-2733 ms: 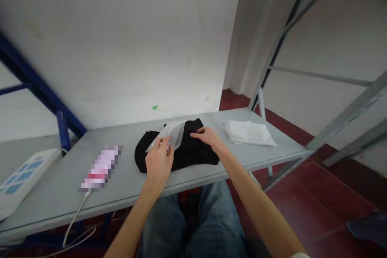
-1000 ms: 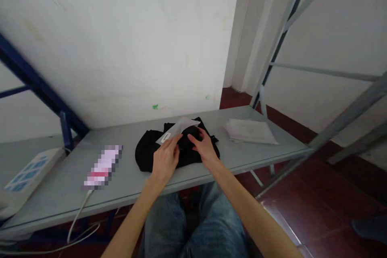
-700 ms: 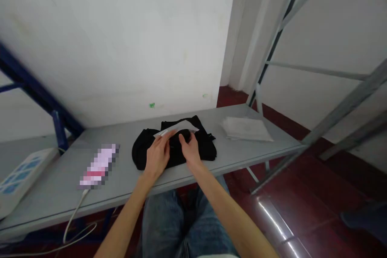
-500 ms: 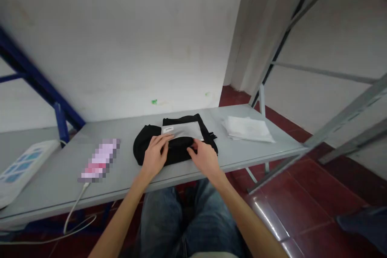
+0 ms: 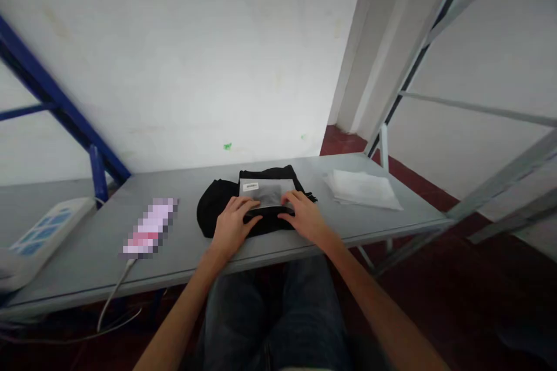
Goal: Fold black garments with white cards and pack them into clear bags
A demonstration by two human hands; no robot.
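A translucent plastic bag (image 5: 267,191) with a white label near its far left corner rests on a bundle of black fabric (image 5: 212,207). Something dark shows through the bag's film. My left hand (image 5: 232,223) grips the near left corner of the bag, fingers on top and thumb towards me. At the near right corner, my right hand (image 5: 306,218) pinches the bag in the same way. Black fabric shows between the two thumbs; whether part of it lies inside the bag is hard to make out.
Several flat translucent bags (image 5: 363,188) lie in a stack at the right of the grey table (image 5: 183,266). On the left are a blurred-out phone (image 5: 150,229) with a white cable and a white power strip (image 5: 50,235). A white wall (image 5: 243,69) stands behind.
The rounded black fold between my hands has flattened, and a dark shape now shows inside the bag. Both hands have shifted their fingers onto the bag's near corners. The view has moved slightly.
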